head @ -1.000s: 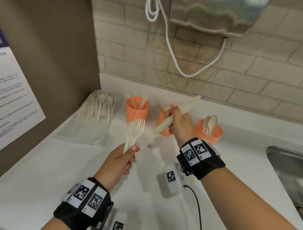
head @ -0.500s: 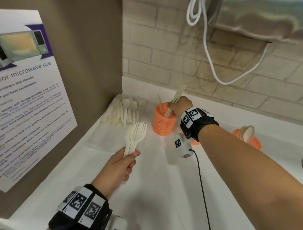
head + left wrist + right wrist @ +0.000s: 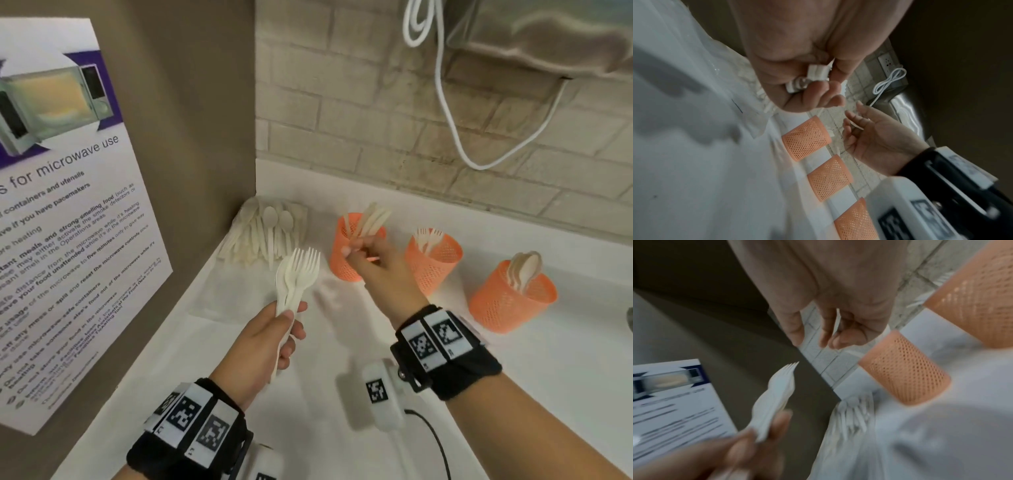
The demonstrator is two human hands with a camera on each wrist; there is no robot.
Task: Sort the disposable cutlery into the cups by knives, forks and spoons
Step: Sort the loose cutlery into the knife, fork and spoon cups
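Observation:
My left hand (image 3: 289,329) grips a bundle of white forks (image 3: 299,270) by the handles, tines up, above the counter; the handle ends (image 3: 813,74) show in the left wrist view. My right hand (image 3: 352,248) hovers just in front of the left orange mesh cup (image 3: 344,263), fingers relaxed and holding nothing. Knives (image 3: 371,219) stand in that cup. The middle cup (image 3: 433,270) holds forks and the right cup (image 3: 510,305) holds spoons. In the right wrist view the loose fingers (image 3: 830,335) are near the cup (image 3: 904,369), with the forks (image 3: 779,389) below.
A pile of mixed cutlery (image 3: 267,236) lies on a clear plastic bag in the corner by the brown side wall. A microwave poster (image 3: 68,205) hangs on that wall. A white cable (image 3: 479,161) dangles over the brick backsplash. A sink edge (image 3: 629,320) is at the far right.
My right hand carried a knife to the left cup, dropped it in and has drawn back empty. The left hand kept the forks almost still.

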